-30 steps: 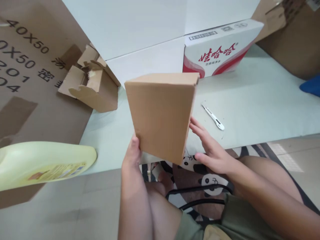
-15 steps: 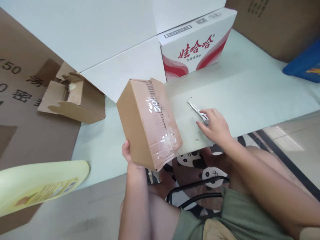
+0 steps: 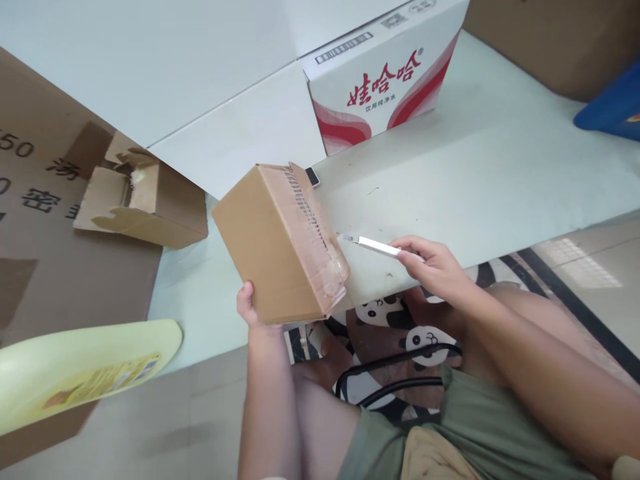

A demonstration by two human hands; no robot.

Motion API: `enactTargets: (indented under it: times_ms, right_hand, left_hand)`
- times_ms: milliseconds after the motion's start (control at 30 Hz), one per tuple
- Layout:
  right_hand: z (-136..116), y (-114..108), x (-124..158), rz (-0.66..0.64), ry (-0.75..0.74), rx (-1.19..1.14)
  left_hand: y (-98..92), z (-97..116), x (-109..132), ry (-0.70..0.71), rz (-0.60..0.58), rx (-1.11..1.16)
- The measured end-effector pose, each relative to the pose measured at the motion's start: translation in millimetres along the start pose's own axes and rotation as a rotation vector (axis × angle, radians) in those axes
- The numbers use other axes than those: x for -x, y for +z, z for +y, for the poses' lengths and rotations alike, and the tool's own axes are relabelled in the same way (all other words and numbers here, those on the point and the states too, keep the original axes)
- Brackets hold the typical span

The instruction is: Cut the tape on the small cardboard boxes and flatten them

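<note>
Behind and right of the taped cardboard box (image 3: 265,247): white-and-red drinking-water carton (image 3: 383,125), bearing red characters 娃哈哈 with ® mark, smaller 饮用纯净水 below, barcode and QR code along the top. Far left of the box: large cardboard panel (image 3: 75,280) with "50", "0", 汤 and 密 in black. Nearer and left of the box: pale yellow bottle (image 3: 85,367), label print too blurred to read.

Left hand (image 3: 250,312) at the box's lower left edge, thumb clamped against it; other fingers hidden beneath, spread impossible to tell. Right hand (image 3: 435,267) to the right of the box, thumb and fingers together on the white handle of a craft knife (image 3: 379,247); blade bared, tip at the taped side, contact unclear.

Box held tilted at the front of a pale green tabletop (image 3: 480,200): plain brown face toward the viewer, right side covered by glossy clear tape over a row of dark printed strokes, flap edge slightly raised. Behind the box, partly hidden: small dark-faced device (image 3: 313,177). Just left of the box: torn-open small carton (image 3: 175,207).
</note>
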State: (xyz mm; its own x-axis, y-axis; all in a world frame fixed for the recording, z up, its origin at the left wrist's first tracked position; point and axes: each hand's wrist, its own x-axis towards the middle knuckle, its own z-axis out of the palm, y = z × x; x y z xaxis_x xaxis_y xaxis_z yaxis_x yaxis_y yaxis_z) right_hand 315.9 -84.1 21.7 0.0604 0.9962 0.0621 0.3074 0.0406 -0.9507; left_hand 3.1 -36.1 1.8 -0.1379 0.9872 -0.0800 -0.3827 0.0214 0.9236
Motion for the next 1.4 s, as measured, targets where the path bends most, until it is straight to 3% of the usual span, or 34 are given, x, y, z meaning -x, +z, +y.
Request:
enactTargets:
  times_ms: [500, 633, 800, 933, 1067, 1400]
  right_hand:
    - [-4, 4, 2, -0.131, -0.188, 0.206]
    - [-8, 1, 2, -0.137, -0.117, 0.16]
    - [-10, 1, 3, -0.266, -0.053, 0.021]
    - [-6, 4, 5, -0.254, 0.022, -0.027]
    - [-4, 4, 6, -0.247, 0.058, -0.031]
    - [-3, 15, 12, -0.382, 0.005, 0.059]
  left_hand:
    - [-5.4, 1, -2, -0.01, -0.017, -0.063]
    - [-2.7, 2, -1, -0.026, 0.042, -0.03]
    - [-0.5, 1, 0, -0.037, 0.023, -0.046]
    - [-3.3, -2, -2, -0.02, -0.011, -0.094]
    - [-4.6, -2, -4, -0.04, 0.026, -0.02]
    - [2.1, -5, -5, 0.015, 0.071, 0.083]
